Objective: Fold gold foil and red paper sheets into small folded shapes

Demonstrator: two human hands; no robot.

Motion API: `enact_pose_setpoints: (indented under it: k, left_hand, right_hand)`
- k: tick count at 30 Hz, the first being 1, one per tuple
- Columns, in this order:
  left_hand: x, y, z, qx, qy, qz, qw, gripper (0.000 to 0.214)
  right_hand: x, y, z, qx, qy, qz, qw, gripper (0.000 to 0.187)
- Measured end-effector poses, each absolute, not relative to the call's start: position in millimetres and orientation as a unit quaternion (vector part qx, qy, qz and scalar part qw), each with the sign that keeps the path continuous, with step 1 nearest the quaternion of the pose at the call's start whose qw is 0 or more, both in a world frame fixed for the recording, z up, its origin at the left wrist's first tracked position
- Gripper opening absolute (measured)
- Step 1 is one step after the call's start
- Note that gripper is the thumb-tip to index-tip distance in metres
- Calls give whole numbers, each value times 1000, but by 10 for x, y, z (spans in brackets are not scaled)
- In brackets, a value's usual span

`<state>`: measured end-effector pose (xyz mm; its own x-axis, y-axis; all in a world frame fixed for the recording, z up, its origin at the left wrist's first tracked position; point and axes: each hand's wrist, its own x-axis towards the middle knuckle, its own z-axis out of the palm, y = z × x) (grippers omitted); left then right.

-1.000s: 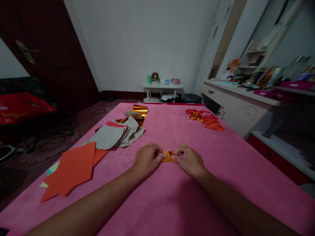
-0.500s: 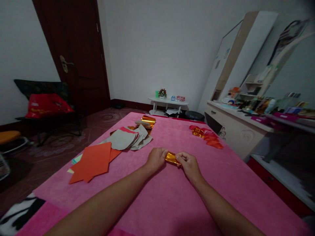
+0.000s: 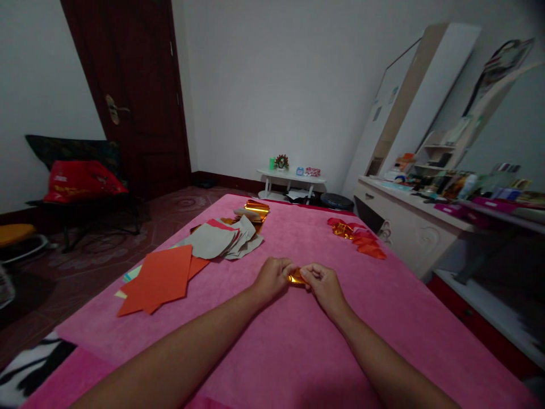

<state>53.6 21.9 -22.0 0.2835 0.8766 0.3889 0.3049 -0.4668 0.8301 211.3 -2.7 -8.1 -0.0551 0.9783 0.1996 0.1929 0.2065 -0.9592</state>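
Note:
A small folded piece of shiny gold foil paper [image 3: 295, 277] is pinched between my two hands, just above or on the pink cloth [image 3: 272, 341]. My left hand [image 3: 273, 276] grips its left end, thumb on top. At its right end the thumb and fingers of my right hand [image 3: 324, 284] are closed on it. My fingers cover both ends of the foil, so its full shape is hidden. Orange paper sheets [image 3: 164, 278] lie to the left, and a fanned stack of grey paper pieces [image 3: 213, 240] lies beyond them.
Rolled gold foil [image 3: 259, 208] rests behind the grey pieces. Red, gold and orange folded pieces [image 3: 368, 245] lie at the cloth's right far side. A white side table [image 3: 292, 175] stands by the wall, a cluttered dresser [image 3: 409, 216] at right, and a chair with a red bag [image 3: 85, 182] at left.
My hands have come slightly closer together, and less of the gold foil shows between them. It looks more folded or tilted than before. The papers stay in place.

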Motion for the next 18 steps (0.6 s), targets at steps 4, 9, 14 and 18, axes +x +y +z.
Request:
enact_pose_setpoints:
  k: [4,9,14,18]
  left_hand:
    - [530,229,-206,700,400,472,358,20]
    - [482,263,-202,654,407,507,387,15]
    - [430,271,-181,634,393,519,419,34]
    - [431,203,-117,659,357,493,442,38]
  right_hand:
    - [2145,4,-129,-493,-573,435,489,27]
    - [2191,46,-165,-490,-528,472,507,32]
    - [2245,95,-163,-485,-489,488,536,34]
    - [2269,112,-155,-487,-467,499,545,33]
